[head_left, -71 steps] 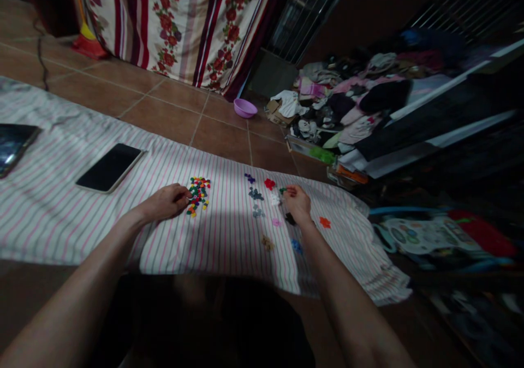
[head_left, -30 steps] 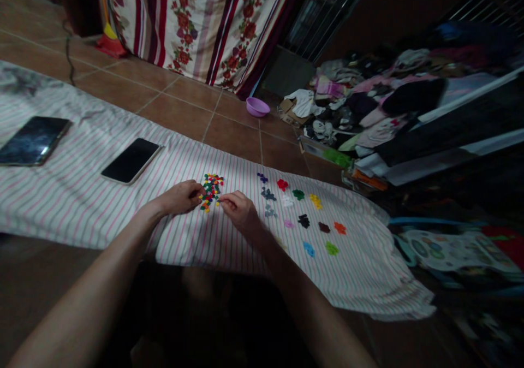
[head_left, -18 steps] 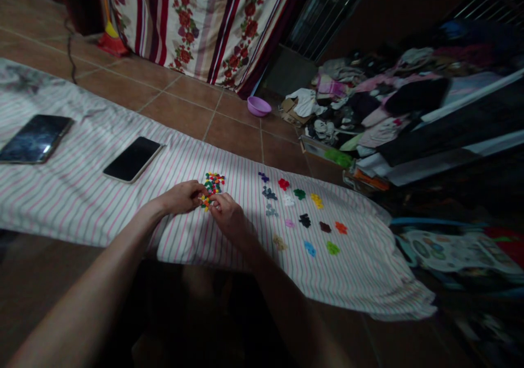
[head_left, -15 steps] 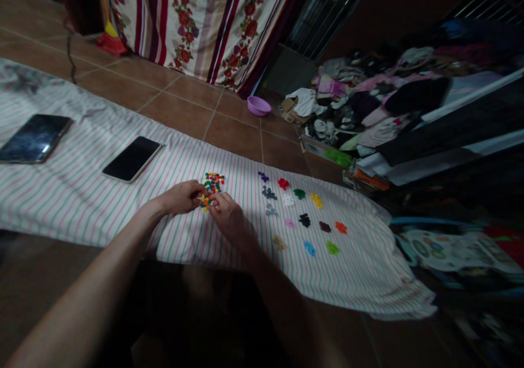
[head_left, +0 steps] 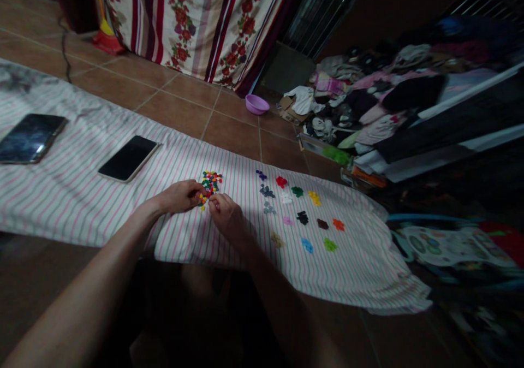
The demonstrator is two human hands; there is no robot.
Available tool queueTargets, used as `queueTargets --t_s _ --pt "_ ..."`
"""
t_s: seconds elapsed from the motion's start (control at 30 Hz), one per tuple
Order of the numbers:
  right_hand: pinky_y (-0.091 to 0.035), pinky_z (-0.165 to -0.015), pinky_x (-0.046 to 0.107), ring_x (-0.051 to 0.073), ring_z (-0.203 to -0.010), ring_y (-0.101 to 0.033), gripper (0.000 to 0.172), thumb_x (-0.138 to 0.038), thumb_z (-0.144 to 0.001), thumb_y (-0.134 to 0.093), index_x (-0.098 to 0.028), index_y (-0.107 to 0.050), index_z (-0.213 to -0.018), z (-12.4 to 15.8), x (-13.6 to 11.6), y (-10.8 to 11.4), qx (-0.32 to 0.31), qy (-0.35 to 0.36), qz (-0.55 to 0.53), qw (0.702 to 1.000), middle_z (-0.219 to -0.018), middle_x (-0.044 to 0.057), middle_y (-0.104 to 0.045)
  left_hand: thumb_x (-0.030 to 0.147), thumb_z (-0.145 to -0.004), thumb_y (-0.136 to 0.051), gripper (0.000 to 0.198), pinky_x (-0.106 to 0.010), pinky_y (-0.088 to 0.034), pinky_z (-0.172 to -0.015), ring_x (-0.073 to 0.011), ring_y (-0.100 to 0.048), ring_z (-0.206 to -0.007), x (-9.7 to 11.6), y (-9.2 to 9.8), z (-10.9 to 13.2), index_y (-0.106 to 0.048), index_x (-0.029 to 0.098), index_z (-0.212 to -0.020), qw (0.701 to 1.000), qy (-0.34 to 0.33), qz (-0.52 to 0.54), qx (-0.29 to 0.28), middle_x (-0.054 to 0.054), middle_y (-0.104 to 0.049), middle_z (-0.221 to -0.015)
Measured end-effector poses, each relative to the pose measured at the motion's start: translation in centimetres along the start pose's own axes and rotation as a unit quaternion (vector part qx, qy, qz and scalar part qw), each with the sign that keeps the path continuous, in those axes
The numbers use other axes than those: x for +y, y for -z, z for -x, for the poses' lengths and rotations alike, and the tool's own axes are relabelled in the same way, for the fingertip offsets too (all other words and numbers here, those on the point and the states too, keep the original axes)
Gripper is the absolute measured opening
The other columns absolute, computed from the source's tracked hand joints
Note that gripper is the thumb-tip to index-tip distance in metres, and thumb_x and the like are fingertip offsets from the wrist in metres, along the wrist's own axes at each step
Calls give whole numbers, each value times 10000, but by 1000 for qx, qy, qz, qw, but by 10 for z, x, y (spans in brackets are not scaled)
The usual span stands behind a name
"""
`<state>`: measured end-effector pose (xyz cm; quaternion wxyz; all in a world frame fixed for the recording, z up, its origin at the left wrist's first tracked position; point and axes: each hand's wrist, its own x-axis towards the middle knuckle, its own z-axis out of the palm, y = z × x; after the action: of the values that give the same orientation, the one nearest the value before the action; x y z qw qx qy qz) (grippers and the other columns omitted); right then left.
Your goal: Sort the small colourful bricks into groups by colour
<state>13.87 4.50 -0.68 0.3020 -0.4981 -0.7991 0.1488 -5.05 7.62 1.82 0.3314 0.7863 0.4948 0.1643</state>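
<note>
A mixed heap of small coloured pieces [head_left: 212,181] lies on the striped cloth [head_left: 180,242], too small for me to name their kind. At its left edge is my left hand [head_left: 184,195], fingers curled with the tips at the pieces. My right hand [head_left: 226,212] is at the heap's lower right, thumb and forefinger pinched together. Whatever either pinch holds is too small to make out. To the right lie several single-colour piles, among them a red pile [head_left: 281,182], a yellow pile [head_left: 314,197], a black pile [head_left: 302,217] and a light blue pile [head_left: 307,245].
Left of my hands lie a dark phone [head_left: 129,159] and a larger dark device [head_left: 31,137]. Beyond the cloth, a purple basin [head_left: 257,105] stands on the tiled floor near a flowered curtain [head_left: 180,24]. Piled clothes [head_left: 368,92] fill the far right.
My right hand has drawn slightly down, opening a small gap between the two hands. Fewer yellow and orange pieces show by the fingertips. The whole view has shifted a little.
</note>
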Motion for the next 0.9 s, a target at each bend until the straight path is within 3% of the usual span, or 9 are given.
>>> queueTargets --t_s 0.13,0.27,0.43,0.73,0.9 --pt "-507 -693 272 151 -727 -648 126 -275 -877 -492 -214 -602 -892 0 6 -1 9 -82 -147 986 -815 21 -671 333 -789 -469 337 -260 -412 -673 -144 -567 -725 4 2 1 -670 166 -1002 1000 12 8 -9 -48 -652 -855" --pt "-466 -524 220 131 -611 -644 201 -394 -854 -528 -217 -589 -929 -3 14 -3 31 -203 -317 926 -718 -8 -669 341 -796 -454 343 -259 -400 -658 -144 -562 -719 5 2 1 -668 166 -1000 1000 20 4 -10 -46 -657 -848" --pt "-446 -477 197 125 -602 -644 284 -489 -794 -593 -214 -582 -864 -6 22 2 83 -257 -394 878 -721 12 -691 345 -805 -441 347 -262 -393 -653 -140 -551 -698 7 3 1 -671 166 -993 1000 16 -3 -13 -40 -648 -811" --pt "-492 -543 224 144 -660 -665 245 -390 -682 -657 -211 -586 -833 -3 31 13 90 -258 -382 883 -700 -13 -652 357 -796 -452 351 -271 -383 -641 -139 -534 -649 8 4 -1 -668 178 -1005 999 32 -8 -22 -17 -626 -743" --pt "-523 -640 268 145 -692 -638 240 -338 -658 -646 -210 -593 -853 -2 48 22 136 -236 -335 902 -746 -7 -633 378 -789 -458 356 -271 -391 -648 -149 -554 -683 8 4 -1 -663 180 -1003 999 36 -11 -18 -31 -639 -796"
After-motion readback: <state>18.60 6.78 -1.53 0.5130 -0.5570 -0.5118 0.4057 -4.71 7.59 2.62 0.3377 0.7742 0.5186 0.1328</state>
